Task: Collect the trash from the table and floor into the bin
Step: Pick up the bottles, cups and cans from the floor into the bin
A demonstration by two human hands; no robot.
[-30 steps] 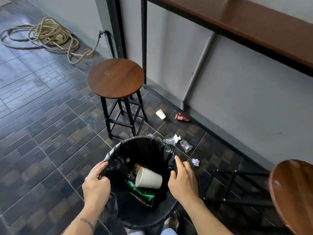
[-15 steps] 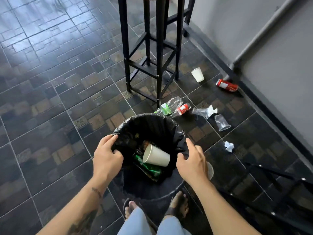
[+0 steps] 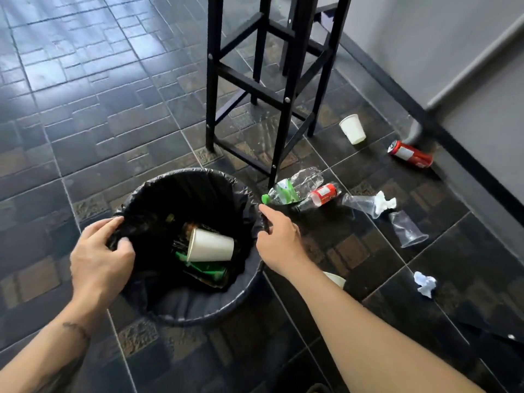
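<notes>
Black plastic liner over the rim of a round bin (image 3: pixel 198 313), standing on the dark tiled floor (image 3: pixel 85 137). Left hand (image 3: pixel 99 259) at the left rim, fingers (image 3: pixel 113 224) and thumb curled round a bunch of the liner, gripping it. Right hand (image 3: pixel 279 241) at the right rim, thumb pressed on the liner edge, pointing finger out straight along it (other fingers hidden behind the hand, so cannot tell if holding the rim).

Inside the bin: a white paper cup (image 3: pixel 209 245) lying on its side, on top of a squashed green can (image 3: pixel 204 269) and some dark bits too hard to make out.

On the floor, just beside the bin's right rim: a crushed clear plastic bottle with a green cap and green label (image 3: pixel 292 187), touching a smaller clear bottle with a red label (image 3: pixel 321 194). Next to those, a clear plastic cup stuffed with white tissue (image 3: pixel 368 204), then another clear plastic cup (image 3: pixel 407 229) on its side. Farther off, a second white paper cup (image 3: pixel 353 129) near the black metal legs of a stool (image 3: pixel 272 89), and a red drink can (image 3: pixel 411 154) lying by the grey wall (image 3: pixel 425 38). A scrunched ball of white paper (image 3: pixel 424 284) to the right, well apart from the bin. A pale rounded thing (image 3: pixel 336 279) peeking out from behind the right forearm (mostly hidden).
</notes>
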